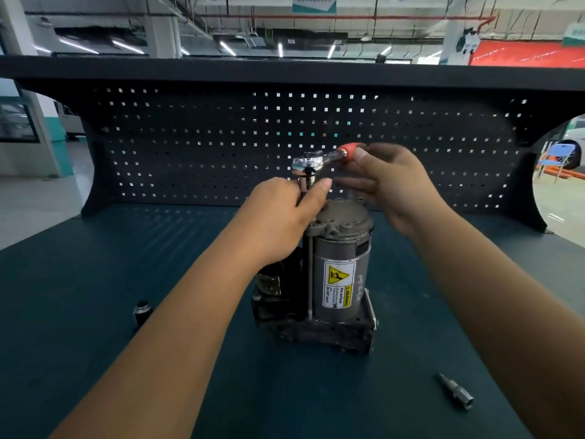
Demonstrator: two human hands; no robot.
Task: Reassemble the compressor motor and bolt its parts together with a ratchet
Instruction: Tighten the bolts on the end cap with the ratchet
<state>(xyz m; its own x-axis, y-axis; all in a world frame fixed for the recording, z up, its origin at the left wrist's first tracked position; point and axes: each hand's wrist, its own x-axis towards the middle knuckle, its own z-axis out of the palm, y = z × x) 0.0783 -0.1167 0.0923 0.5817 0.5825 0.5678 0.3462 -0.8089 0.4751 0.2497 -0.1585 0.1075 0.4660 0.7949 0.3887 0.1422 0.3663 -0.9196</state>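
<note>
Head view. Compressor motor (340,248) stands upright at the centre of the dark teal surface (95,280), grey cylinder on a black base, with the yellow warning label (338,288) facing the camera. A long bolt (310,274) runs down the cylinder's left side. The ratchet (311,163) is above the motor's top left edge, chrome head over a short socket, red grip pointing right. Left hand (285,204) is clenched round the socket just under the ratchet head, thumb tip on its right side. Right hand (389,182) is at the red grip with the thumb against it and the fingers spread loosely below. It is motion-blurred, so I cannot tell whether it actually grasps. A loose socket (142,310) stands on the surface to the left of the motor. A driver bit (456,391) lies near the front right, well apart from the motor. A black pegboard (411,147) backs the surface.
</note>
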